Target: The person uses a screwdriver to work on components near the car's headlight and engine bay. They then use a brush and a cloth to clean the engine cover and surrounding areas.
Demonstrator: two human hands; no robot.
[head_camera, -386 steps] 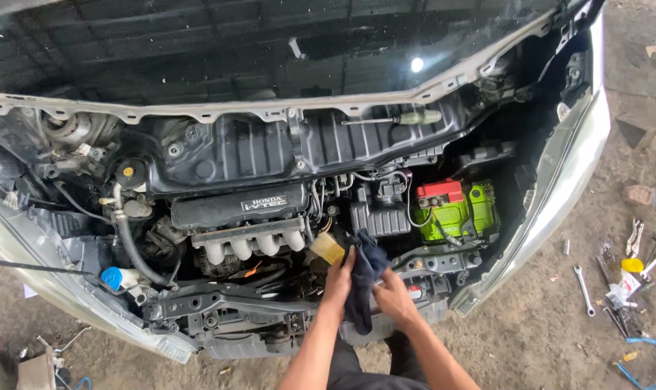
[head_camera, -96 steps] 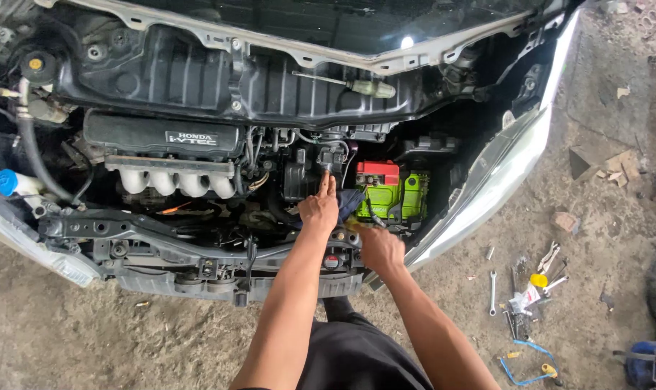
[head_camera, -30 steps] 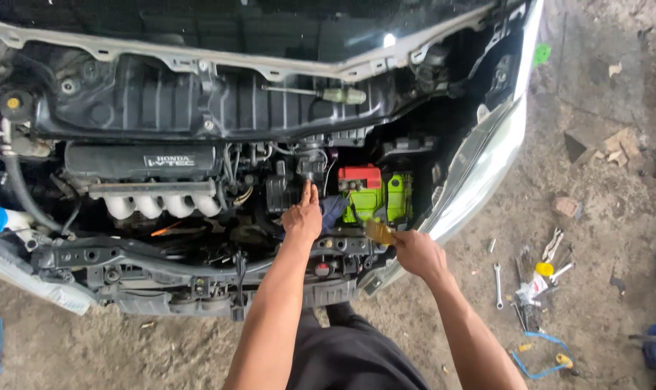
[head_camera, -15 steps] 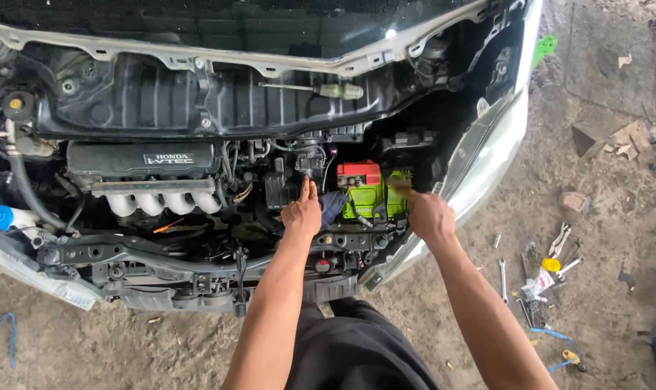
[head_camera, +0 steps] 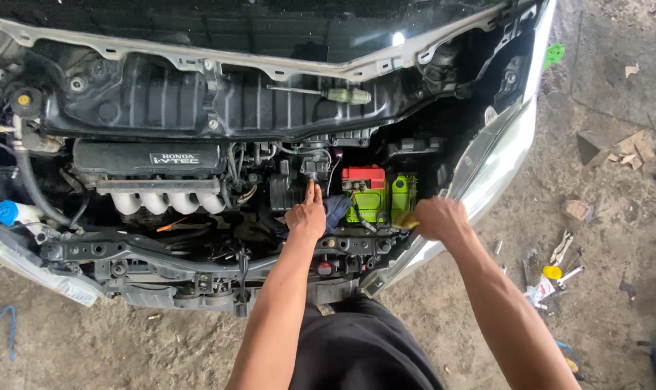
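Note:
My left hand [head_camera: 305, 217] reaches into the open engine bay, its forefinger stretched up against a black part [head_camera: 315, 168] behind the battery. A dark blue cloth [head_camera: 337, 209] lies bunched just right of that hand, touching it. The green battery [head_camera: 377, 201] with a red cap stands between my hands. My right hand [head_camera: 438, 219] is closed around a small yellow object [head_camera: 407, 220] at the battery's right side, close to the headlight [head_camera: 495, 162].
The silver intake manifold [head_camera: 170, 202] and black engine cover sit at left, with a blue-capped reservoir [head_camera: 11, 212] at far left. A screwdriver [head_camera: 326, 94] rests on the cowl. Wrenches and small tools [head_camera: 557, 261] lie on the dirt floor at right.
My right hand has moved right with the yellow object, from the front of the battery to its right side by the headlight. My left hand has stayed in place.

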